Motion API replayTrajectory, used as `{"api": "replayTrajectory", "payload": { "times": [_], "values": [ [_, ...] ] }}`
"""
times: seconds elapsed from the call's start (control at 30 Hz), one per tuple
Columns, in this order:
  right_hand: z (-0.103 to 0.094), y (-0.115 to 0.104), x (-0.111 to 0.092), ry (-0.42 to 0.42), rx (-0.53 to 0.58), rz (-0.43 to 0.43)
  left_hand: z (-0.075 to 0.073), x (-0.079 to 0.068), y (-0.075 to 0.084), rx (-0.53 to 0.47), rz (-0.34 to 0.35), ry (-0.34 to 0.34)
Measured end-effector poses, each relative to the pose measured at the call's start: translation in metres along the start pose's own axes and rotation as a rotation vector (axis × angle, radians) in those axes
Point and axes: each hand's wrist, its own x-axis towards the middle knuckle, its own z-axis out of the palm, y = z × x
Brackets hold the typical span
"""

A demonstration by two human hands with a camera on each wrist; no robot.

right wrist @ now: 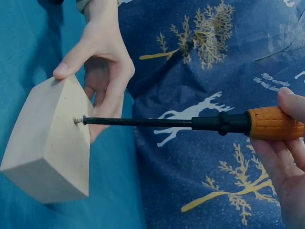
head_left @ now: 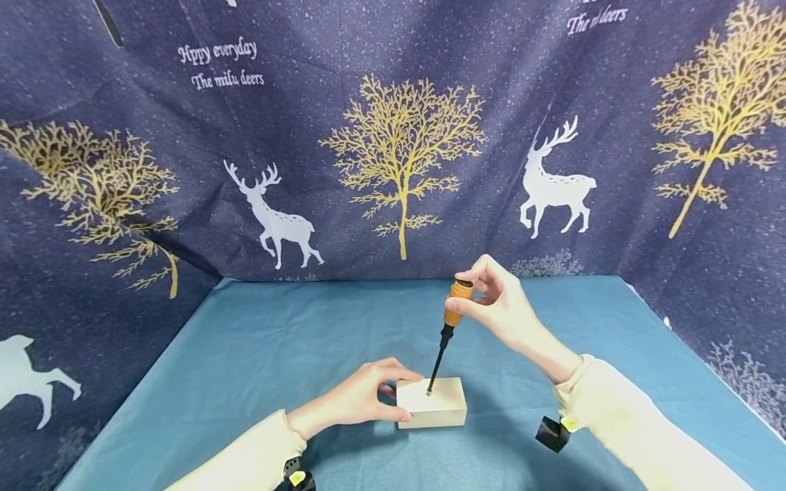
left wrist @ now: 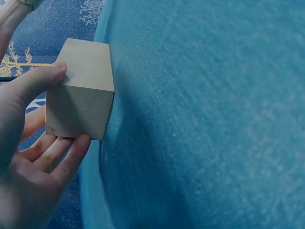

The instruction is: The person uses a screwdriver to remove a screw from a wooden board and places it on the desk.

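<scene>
A pale wooden block (head_left: 439, 402) lies on the blue cloth. My left hand (head_left: 362, 394) grips its left end, thumb on the near side and fingers at the far side; the left wrist view shows the thumb and fingers around the block (left wrist: 81, 105). My right hand (head_left: 500, 303) holds a screwdriver (head_left: 459, 305) by its orange handle, thumb and fingers about the grip. Its black shaft slants down to the block's top. In the right wrist view the tip meets a small screw (right wrist: 77, 121) that stands partly out of the wood.
Blue cloth (head_left: 276, 341) covers the table. A dark hanging with deer and golden trees (head_left: 402, 157) rises behind it and at both sides. A small black device (head_left: 552, 434) sits at the right sleeve, another (head_left: 301, 479) at the left.
</scene>
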Motion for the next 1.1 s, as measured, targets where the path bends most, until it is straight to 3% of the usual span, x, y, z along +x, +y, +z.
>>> {"api": "replayTrajectory", "payload": {
  "times": [0.13,0.23,0.37,0.43,0.5,0.63,0.7,0.97,1.1],
  "values": [
    [0.001,0.0,-0.003,-0.092,0.094,-0.059,-0.001,0.0,0.0,-0.007,-0.001,-0.003],
    [0.0,0.003,-0.005,-0.208,0.166,-0.138,0.0,-0.001,0.001,-0.016,0.005,-0.001],
    [0.0,0.007,-0.008,-0.301,0.208,-0.246,0.0,-0.001,0.0,-0.03,0.007,-0.004],
    [0.004,0.008,-0.01,-0.293,0.174,-0.264,0.001,-0.001,-0.001,-0.034,0.004,-0.006],
    [0.008,0.008,-0.012,-0.231,0.065,-0.263,0.001,-0.001,-0.002,-0.031,0.003,-0.004],
    [0.016,0.004,-0.014,-0.043,-0.213,-0.161,0.002,-0.001,-0.001,-0.003,0.019,0.019],
    [0.018,0.002,-0.013,0.009,-0.278,-0.123,0.003,-0.002,0.001,0.013,0.026,0.035],
    [0.015,-0.002,-0.007,-0.006,-0.253,-0.101,0.004,0.002,0.001,0.066,0.045,0.076],
    [0.011,-0.001,-0.005,-0.083,-0.126,-0.125,0.0,0.009,-0.001,0.085,0.034,0.066]
  ]
}}
